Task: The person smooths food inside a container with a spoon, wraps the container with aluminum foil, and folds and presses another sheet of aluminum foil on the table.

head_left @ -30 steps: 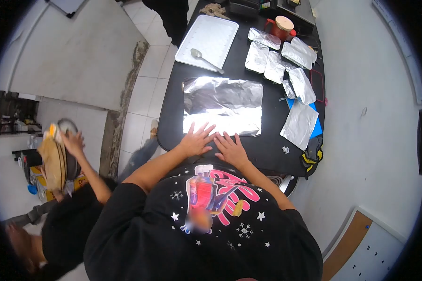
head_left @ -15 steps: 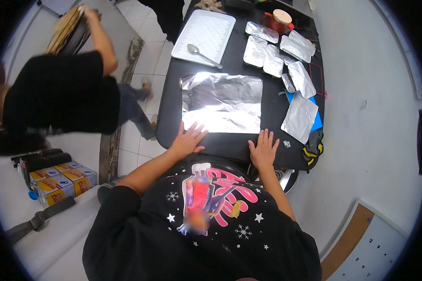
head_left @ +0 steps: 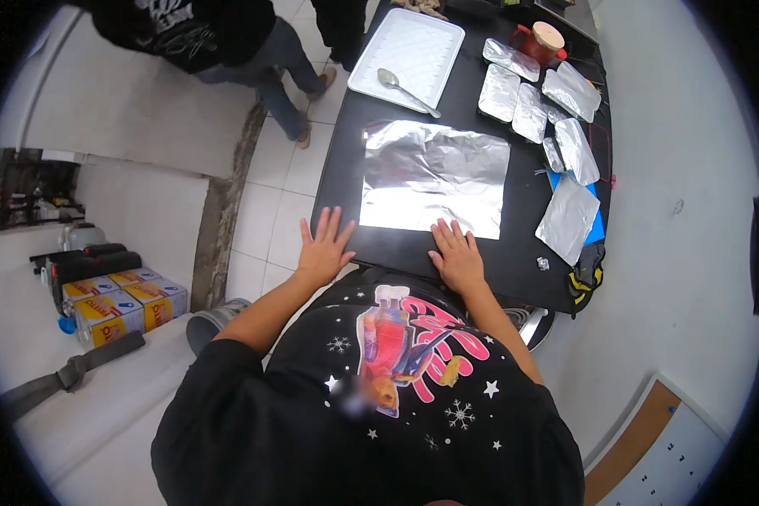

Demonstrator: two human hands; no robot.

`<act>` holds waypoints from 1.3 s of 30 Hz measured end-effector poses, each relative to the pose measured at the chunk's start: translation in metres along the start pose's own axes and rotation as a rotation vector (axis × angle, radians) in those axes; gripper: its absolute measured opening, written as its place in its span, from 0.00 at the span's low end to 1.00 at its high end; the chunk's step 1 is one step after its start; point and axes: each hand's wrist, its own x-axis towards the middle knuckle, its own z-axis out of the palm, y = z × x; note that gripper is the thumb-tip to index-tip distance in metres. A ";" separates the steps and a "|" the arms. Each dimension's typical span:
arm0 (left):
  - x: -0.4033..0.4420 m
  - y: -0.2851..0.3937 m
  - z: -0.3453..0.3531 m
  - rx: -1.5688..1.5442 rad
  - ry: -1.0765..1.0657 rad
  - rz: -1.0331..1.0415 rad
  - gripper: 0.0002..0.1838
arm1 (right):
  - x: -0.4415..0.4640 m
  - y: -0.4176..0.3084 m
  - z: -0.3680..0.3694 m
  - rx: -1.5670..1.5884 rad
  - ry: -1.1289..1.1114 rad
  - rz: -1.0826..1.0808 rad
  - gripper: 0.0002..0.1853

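Observation:
A wrinkled sheet of aluminium foil point(head_left: 434, 177) lies spread on the black table point(head_left: 333, 190), its near edge toward me. My left hand point(head_left: 322, 250) rests at the table's left front edge, left of the foil and apart from it, fingers spread. Against the foil's near edge, right of its middle, my right hand point(head_left: 457, 255) lies with fingers stretched out, the tips touching or just over the sheet. Neither hand holds anything. Beyond the foil, a metal spoon point(head_left: 406, 91) leans across the corner of a white tray point(head_left: 434, 34).
Several foil-covered packs point(head_left: 499, 91) stand at the table's right, near a red mug point(head_left: 541, 40). A loose foil piece point(head_left: 568, 221) lies over a blue item point(head_left: 597, 229), with a crumpled foil bit point(head_left: 543, 263) nearby. Another person point(head_left: 228, 46) stands at upper left.
My left hand has shifted left, off the foil to the table edge. My right hand has moved left onto the foil's near edge. The other person has walked farther away.

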 end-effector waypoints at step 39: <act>0.076 0.031 -0.111 -0.950 -0.062 0.946 0.05 | -0.042 -0.032 -0.057 2.005 0.823 0.765 0.41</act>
